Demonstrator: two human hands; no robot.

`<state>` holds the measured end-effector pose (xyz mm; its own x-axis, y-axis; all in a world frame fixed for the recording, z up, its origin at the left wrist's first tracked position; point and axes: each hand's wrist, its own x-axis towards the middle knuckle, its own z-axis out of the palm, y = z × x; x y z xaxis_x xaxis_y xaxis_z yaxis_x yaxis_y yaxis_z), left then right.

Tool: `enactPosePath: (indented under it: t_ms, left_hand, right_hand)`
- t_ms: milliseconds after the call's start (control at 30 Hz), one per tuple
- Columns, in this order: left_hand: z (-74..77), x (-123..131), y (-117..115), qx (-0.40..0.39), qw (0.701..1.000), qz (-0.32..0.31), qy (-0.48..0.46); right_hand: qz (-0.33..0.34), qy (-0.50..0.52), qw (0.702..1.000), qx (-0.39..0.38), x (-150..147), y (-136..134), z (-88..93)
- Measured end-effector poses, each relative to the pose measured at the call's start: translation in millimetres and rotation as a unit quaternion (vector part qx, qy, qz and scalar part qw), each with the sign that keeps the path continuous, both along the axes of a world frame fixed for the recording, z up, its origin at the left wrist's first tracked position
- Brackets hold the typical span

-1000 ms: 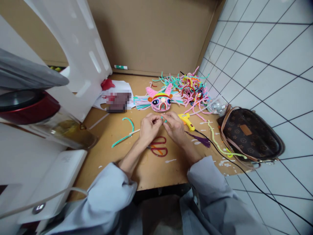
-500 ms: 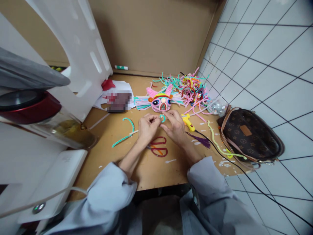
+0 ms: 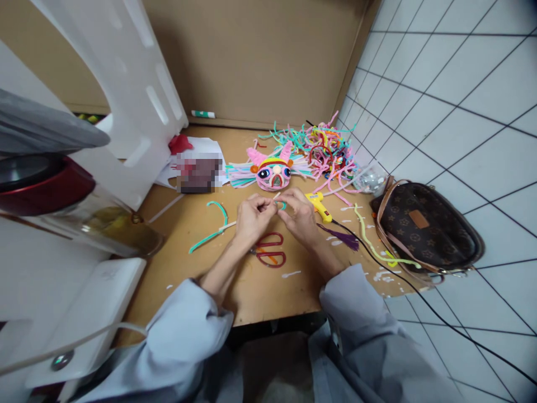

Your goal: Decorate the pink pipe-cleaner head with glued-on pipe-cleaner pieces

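Note:
My left hand (image 3: pixel 253 221) is closed in a pinch on a pipe cleaner whose teal length (image 3: pixel 218 215) curls out to the left, with a pale strand beside it. My right hand (image 3: pixel 301 218) meets it fingertip to fingertip and pinches a small teal curl (image 3: pixel 283 205) of pipe cleaner. A pale tip stands up between the fingers; how the pieces join there is hidden. Just beyond the hands sits a pink animal head (image 3: pixel 273 173) with big eyes and pointed ears. Red-handled scissors (image 3: pixel 271 250) lie below, between my forearms.
A yellow glue gun (image 3: pixel 321 208) with a black cord and a purple tassel (image 3: pixel 344 238) lie to the right. Behind is a heap of pipe cleaners (image 3: pixel 327 148). A brown handbag (image 3: pixel 432 224) stands at the right edge, a glass jug (image 3: pixel 113 224) at the left.
The teal curl between my fingertips has turned and its loop looks more open. A pale tip now shows above the fingers. The view has shifted slightly.

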<state>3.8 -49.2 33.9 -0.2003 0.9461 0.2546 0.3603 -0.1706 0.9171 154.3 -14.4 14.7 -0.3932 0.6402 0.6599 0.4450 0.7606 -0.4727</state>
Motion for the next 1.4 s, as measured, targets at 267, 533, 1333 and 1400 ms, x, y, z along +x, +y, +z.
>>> enactPosePath:
  t_ms: [267,533,1333,1400]
  left_hand:
    - [-2.7,-0.3,0.5,0.001,1.000,0.003,0.011]
    - [-5.0,-1.2,1.3,-0.001,1.000,-0.001,-0.003]
    - [-1.7,-2.7,0.6,-0.001,1.000,-0.008,0.020]
    - [-2.9,-3.2,1.0,0.000,1.000,-0.007,0.024]
  right_hand:
    - [0.011,0.006,1.000,-0.012,1.1,0.3,1.9]
    - [0.006,-0.003,1.000,-0.008,0.9,0.6,1.4]
    - [0.014,0.008,0.999,-0.043,6.5,4.8,6.2]
    - [0.016,0.005,0.999,-0.046,7.4,5.1,7.0]
